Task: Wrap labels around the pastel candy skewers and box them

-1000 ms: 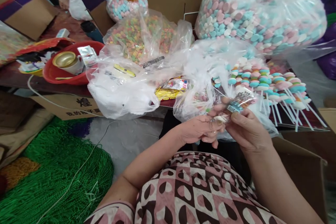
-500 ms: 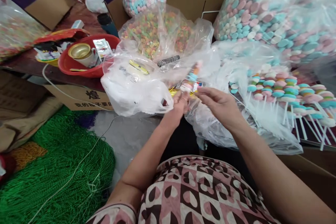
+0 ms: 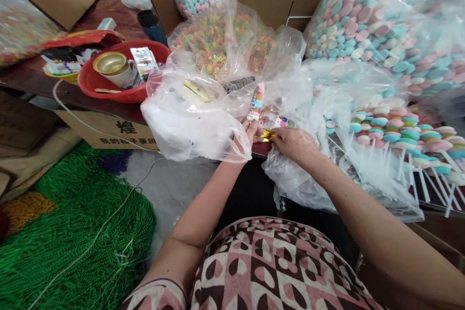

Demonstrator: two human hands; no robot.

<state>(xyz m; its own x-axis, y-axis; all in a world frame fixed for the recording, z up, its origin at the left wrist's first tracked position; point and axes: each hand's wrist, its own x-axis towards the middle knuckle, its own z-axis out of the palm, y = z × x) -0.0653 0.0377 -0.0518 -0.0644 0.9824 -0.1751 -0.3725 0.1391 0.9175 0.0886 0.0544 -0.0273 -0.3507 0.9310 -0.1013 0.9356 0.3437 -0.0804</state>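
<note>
A marshmallow skewer (image 3: 257, 100) in a clear printed wrapper points away from me, its lower end in the fingers of my left hand (image 3: 250, 131). Thin plastic of a white bag (image 3: 189, 131) drapes over that wrist. Close by on the right, my right hand (image 3: 296, 144) is closed, thumb and fingertips pinching shiny gold twist ties (image 3: 266, 134). Just beyond the ties lies a printed clear wrapper (image 3: 278, 121). To the right, several unwrapped marshmallow skewers (image 3: 395, 123) with white sticks rest on plastic.
Behind stand a bag of ring-shaped gummies (image 3: 218, 41) and a large bag of marshmallows (image 3: 363, 24). A red basin (image 3: 119, 92) holding a cup sits at left, near a dark bottle (image 3: 151, 26). Green cords (image 3: 83, 223) are heaped low on the left.
My right hand has come down and closed on the gold ties. The skewer now stands straighter in my left hand, and the bag hangs further over my left wrist.
</note>
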